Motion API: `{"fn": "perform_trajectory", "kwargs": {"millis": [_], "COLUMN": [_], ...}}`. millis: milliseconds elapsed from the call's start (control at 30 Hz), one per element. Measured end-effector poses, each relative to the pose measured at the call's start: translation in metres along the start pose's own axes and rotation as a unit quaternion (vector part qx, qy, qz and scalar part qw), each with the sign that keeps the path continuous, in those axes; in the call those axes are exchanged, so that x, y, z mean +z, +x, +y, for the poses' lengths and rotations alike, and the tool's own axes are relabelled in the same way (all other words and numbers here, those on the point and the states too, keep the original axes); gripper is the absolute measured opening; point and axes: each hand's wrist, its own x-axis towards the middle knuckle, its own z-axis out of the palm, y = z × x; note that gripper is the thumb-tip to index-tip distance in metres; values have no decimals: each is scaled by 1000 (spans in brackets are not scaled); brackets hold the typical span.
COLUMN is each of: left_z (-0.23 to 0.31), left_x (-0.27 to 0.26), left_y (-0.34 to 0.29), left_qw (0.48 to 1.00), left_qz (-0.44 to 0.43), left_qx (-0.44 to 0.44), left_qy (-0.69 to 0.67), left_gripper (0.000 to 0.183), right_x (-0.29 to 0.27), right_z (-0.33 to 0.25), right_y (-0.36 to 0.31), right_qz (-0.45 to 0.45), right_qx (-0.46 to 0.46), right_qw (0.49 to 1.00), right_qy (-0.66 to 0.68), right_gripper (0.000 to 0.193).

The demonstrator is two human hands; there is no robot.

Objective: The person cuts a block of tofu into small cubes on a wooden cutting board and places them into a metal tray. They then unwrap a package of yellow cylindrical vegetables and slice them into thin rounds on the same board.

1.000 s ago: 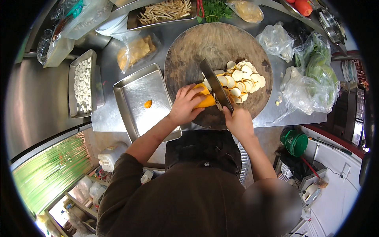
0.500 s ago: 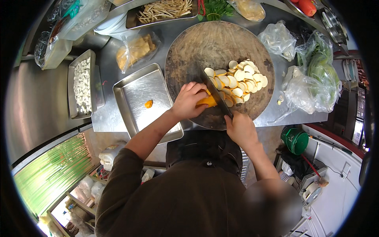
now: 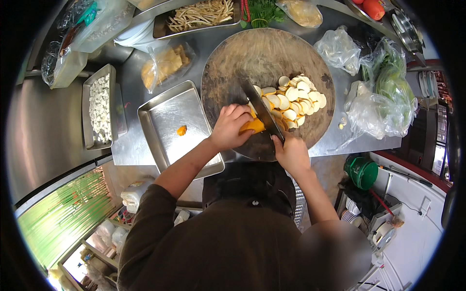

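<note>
My left hand (image 3: 230, 127) presses curled fingers onto orange-yellow, smooth-skinned pieces of food (image 3: 253, 126), whose exact kind I cannot make out. Its fingertips are close to the left face of a dark, broad-bladed kitchen knife (image 3: 262, 107). The knife's handle is in my right hand (image 3: 292, 152), at the near edge of the round wooden chopping board (image 3: 262, 48). To the right of the blade lies a heap of thin round slices (image 3: 294, 103), pale inside with orange rims. Part of the food is hidden under my left fingers.
Left of the board, a shallow metal tray (image 3: 165, 97) holds a small orange piece (image 3: 181, 130). Farther left stands a pan of white cubes (image 3: 100, 109). Bagged yellow food (image 3: 167, 67) and a tray of pale strips (image 3: 201, 14) sit behind; bagged greens (image 3: 391, 92) lie right.
The knife blade has shifted slightly left and away from me, closer to my left fingers. My left hand stays on the orange food. The whole view has shifted slightly.
</note>
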Motion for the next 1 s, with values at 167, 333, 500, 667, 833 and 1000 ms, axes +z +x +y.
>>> {"fn": "perform_trajectory", "kwargs": {"millis": [167,333,500,667,833,1000], "left_z": [-1,-2,-3,-3,-1,-2], "left_x": [0,2,4,6,3,5], "left_y": [-1,0,-4,-5,-4,-2], "left_qw": [1000,999,1000,999,999,999], "left_qz": [-15,-5,8,23,11,10], "left_qx": [-14,-21,-4,-6,-24,-20], "left_qy": [-2,-24,-29,-25,-34,-33], "left_gripper": [35,33,31,31,32,33], "right_x": [-19,10,31,4,-18,7], "right_z": [-11,-6,13,2,-12,-8], "right_y": [-12,8,20,8,-12,4], "right_qz": [-49,-55,-10,2,-59,-58], "right_qx": [-5,8,2,-12,-1,5], "right_qw": [998,998,1000,999,998,998], "right_qy": [-33,-38,13,33,-25,-31], "right_gripper": [29,30,32,31,30,32]}}
